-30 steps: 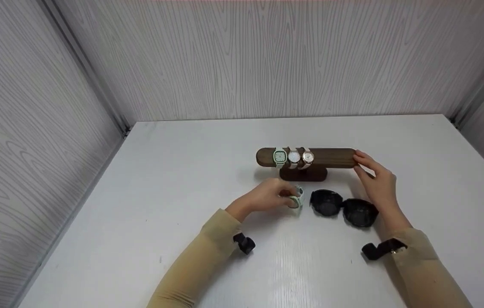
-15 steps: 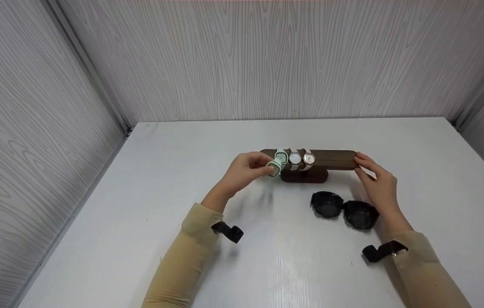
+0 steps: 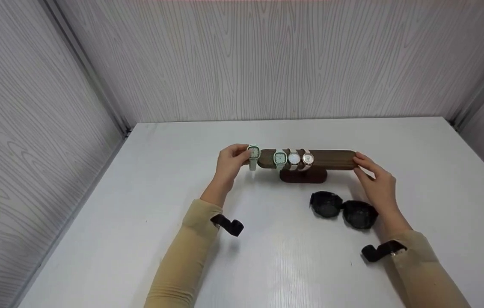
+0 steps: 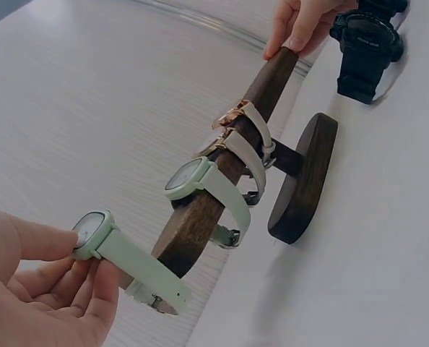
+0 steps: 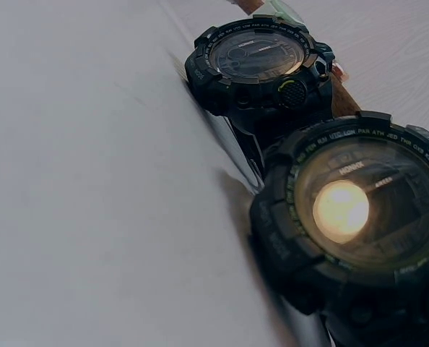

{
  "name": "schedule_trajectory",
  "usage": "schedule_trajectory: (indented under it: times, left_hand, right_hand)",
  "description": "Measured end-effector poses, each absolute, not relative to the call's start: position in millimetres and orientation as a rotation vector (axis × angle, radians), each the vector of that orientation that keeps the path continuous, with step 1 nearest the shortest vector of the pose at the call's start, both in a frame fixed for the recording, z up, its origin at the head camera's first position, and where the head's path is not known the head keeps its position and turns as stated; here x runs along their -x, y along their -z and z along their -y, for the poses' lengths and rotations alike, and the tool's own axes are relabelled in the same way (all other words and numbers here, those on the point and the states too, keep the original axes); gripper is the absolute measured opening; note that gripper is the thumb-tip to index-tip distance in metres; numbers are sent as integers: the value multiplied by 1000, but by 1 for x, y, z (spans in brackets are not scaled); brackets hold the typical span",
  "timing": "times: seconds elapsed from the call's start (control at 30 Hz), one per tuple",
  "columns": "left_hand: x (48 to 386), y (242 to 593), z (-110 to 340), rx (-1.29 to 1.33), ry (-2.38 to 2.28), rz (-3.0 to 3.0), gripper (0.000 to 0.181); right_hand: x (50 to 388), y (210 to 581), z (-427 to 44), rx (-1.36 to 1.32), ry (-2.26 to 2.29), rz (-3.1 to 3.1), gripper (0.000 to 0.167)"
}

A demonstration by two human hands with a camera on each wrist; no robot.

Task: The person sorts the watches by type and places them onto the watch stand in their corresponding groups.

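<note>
My left hand (image 3: 228,164) pinches a mint-green watch (image 3: 253,152) by its case, just off the left end of a dark wooden watch stand (image 3: 331,159). In the left wrist view the buckled strap (image 4: 146,266) hangs close by the bar's end; whether they touch I cannot tell. On the bar sit another mint-green watch (image 3: 280,158), a watch with a white dial (image 3: 294,158) and a rose-gold one (image 3: 308,158). At the bar's right end, my right hand (image 3: 381,184) grips it between thumb and fingers. The right wrist view does not show that hand.
Two black digital watches (image 3: 326,204) (image 5: 366,206) lie on the white table (image 3: 293,265), in front of the stand and near my right wrist. Pale wood-grain panels (image 3: 267,60) enclose the table at the back and sides.
My left hand has lifted the mint-green watch off the table and carried it up and leftward to the bar's left end. The right hand keeps its grip on the bar.
</note>
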State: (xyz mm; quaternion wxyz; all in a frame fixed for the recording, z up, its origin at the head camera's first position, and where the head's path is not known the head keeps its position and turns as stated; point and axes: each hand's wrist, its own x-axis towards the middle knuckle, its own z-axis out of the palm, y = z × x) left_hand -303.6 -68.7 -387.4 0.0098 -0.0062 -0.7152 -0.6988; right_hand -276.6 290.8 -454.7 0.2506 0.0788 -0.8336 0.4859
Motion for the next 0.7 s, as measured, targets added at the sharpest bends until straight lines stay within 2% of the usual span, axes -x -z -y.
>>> schedule_trajectory:
  times: [0.4, 0.7]
  left_hand:
    - [316, 403, 60, -50, 2217, 2295, 26]
    - [317, 409, 59, 29, 2178, 2263, 26]
  right_hand:
    - [275, 452, -290, -206, -1344, 2279, 31]
    - [276, 454, -291, -204, -1322, 2274, 30]
